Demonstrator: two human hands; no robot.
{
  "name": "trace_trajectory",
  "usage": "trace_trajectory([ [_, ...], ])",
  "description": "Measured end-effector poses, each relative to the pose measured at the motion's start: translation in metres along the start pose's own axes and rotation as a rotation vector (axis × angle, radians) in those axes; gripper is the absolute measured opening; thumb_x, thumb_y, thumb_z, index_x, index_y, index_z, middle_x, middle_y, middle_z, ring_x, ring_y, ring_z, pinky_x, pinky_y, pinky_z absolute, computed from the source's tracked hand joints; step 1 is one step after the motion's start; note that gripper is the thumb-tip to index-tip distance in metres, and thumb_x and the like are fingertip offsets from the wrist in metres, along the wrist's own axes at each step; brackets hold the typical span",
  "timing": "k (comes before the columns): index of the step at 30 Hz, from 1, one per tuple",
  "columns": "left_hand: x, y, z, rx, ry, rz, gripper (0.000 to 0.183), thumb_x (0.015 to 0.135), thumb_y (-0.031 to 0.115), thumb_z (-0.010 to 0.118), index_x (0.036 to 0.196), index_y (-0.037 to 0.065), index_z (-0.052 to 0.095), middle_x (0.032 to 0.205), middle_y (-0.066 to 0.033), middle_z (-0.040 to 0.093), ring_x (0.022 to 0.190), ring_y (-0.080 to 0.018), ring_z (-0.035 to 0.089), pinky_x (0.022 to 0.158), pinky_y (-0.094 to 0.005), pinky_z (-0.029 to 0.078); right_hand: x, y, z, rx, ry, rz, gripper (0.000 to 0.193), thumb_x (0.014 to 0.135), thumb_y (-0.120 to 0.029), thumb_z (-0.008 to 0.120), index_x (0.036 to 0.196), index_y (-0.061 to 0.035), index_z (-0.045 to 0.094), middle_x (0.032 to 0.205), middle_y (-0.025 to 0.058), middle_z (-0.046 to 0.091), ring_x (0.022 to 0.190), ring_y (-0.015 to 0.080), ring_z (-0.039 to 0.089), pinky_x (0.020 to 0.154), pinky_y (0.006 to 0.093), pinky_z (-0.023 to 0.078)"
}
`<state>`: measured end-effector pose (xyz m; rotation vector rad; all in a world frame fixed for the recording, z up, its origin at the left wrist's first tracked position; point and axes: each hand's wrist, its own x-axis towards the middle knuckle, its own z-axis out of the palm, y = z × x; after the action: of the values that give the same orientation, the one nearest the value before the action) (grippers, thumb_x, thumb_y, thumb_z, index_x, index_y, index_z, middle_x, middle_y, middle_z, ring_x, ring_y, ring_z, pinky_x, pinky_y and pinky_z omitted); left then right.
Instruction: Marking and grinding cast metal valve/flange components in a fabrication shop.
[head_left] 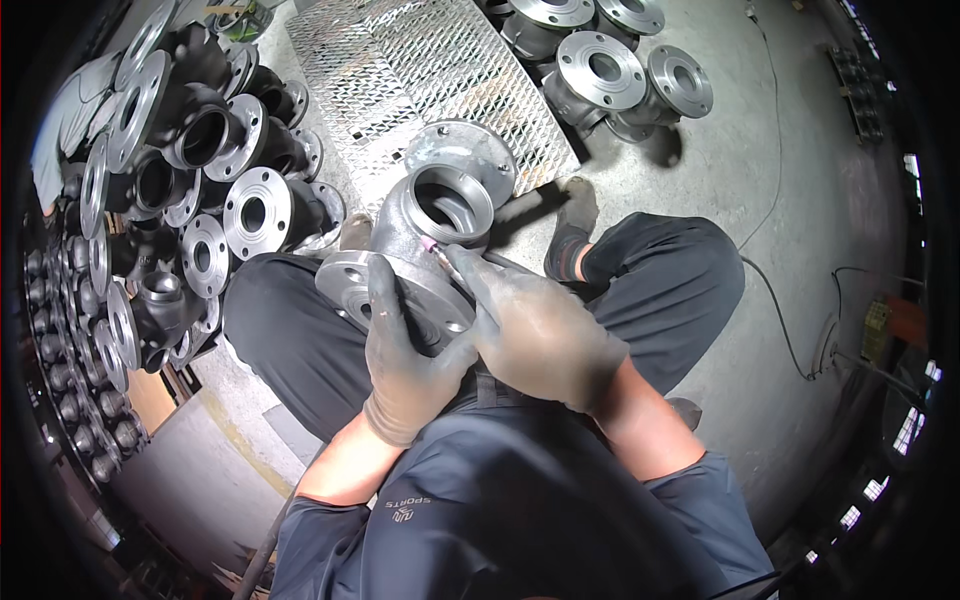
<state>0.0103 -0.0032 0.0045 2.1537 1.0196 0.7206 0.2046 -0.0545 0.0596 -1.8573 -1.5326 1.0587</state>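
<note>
A grey cast-metal flanged valve body stands between my legs, its round opening facing up and one flange toward me. My gloved left hand grips that near flange, one finger stretched up across its face and the thumb reaching toward the other hand. Wrapped in my gloved right hand is a slim handheld grinder, partly hidden by the fingers. Its pink grinding tip is at the outside of the body, just below the rim of the opening.
Many flanged valve bodies are stacked at my left, with more castings at the far right. A raised metal tread plate lies ahead. Dark cables run over the concrete floor at right. Another person's sleeve shows at far left.
</note>
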Motion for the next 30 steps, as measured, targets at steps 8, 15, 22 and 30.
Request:
trace_trajectory([
  [8,0.001,0.003,0.000,-0.028,-0.008,-0.068,0.133,0.075,0.033,0.106,0.167,-0.018,0.024,0.164,-0.0445,0.044,0.152,-0.0521,0.052,0.124,-0.0499,0.045,-0.002,0.006,0.003,0.043,0.022,-0.026,0.060,0.096,-0.001,0.061,0.155,0.0101,0.054,0.119,0.0344,0.073,0.112,0.0480,0.071,0.100,0.0520,0.057],
  [15,0.001,0.003,0.001,-0.039,0.011,-0.037,0.130,0.076,0.031,0.105,0.166,-0.020,0.026,0.161,-0.0440,0.048,0.149,-0.0501,0.057,0.122,-0.0490,0.047,0.000,0.015,0.000,0.052,-0.013,-0.063,0.064,0.096,-0.006,0.061,0.158,0.0094,0.051,0.101,0.0350,0.075,0.096,0.0496,0.074,0.088,0.0561,0.058],
  [22,0.001,0.003,0.001,-0.031,0.014,-0.035,0.131,0.076,0.031,0.106,0.165,-0.021,0.026,0.161,-0.0441,0.048,0.147,-0.0499,0.058,0.120,-0.0484,0.048,0.001,0.011,0.001,0.031,0.047,-0.078,0.063,0.096,-0.006,0.060,0.156,0.0106,0.052,0.102,0.0343,0.075,0.098,0.0502,0.074,0.088,0.0562,0.058],
  [30,0.001,0.003,0.001,-0.079,0.006,-0.075,0.131,0.076,0.032,0.106,0.165,-0.022,0.026,0.162,-0.0444,0.047,0.149,-0.0503,0.057,0.121,-0.0484,0.047,0.003,0.014,0.001,0.078,0.046,-0.069,0.061,0.097,-0.007,0.060,0.155,0.0110,0.052,0.100,0.0334,0.075,0.095,0.0495,0.074,0.088,0.0557,0.058],
])
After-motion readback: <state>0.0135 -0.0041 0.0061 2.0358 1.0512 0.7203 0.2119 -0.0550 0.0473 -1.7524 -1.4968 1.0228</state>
